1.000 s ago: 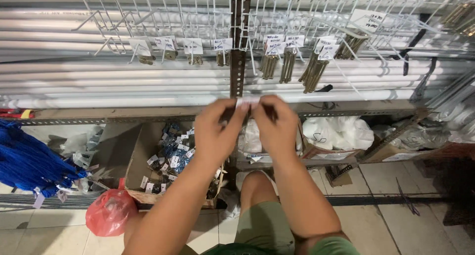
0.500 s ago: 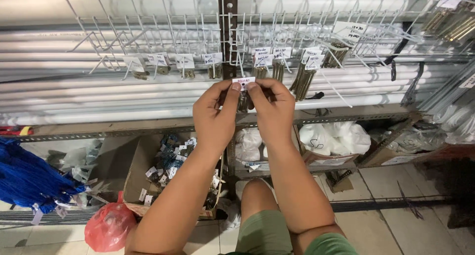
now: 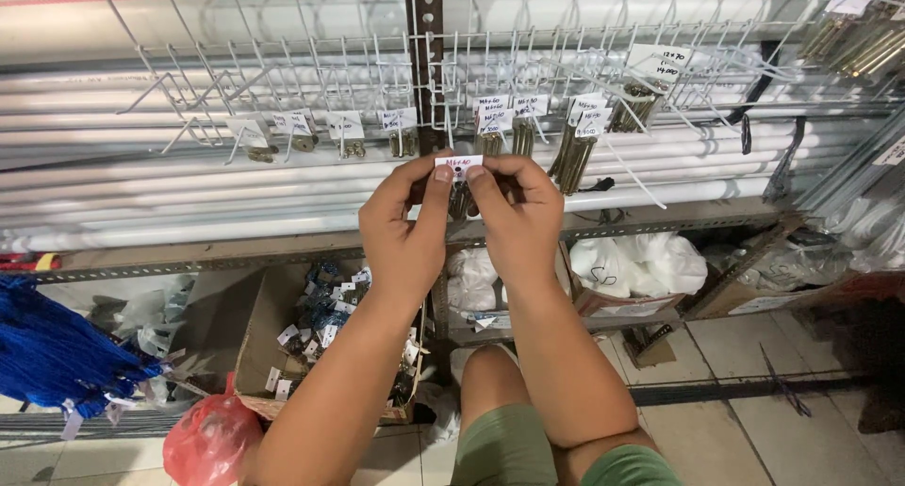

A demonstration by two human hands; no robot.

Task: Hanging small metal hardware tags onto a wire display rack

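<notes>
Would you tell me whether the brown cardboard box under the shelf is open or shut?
Open: the cardboard box shows small packets inside.

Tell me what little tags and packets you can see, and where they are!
Held tag: small white card, pinched by left hand and right hand.
Hanging tags: white cards in a row on wire rack hooks.
Box packets: small bags with white tags, cardboard box below.

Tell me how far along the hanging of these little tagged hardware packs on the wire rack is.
Done: a row of tagged packs already hangs from the wire rack. In hand: the left hand and right hand together pinch one white-tagged pack just below the hooks, not yet hung. Left: the cardboard box below holds many more tagged packs, and some hooks look bare.
</notes>
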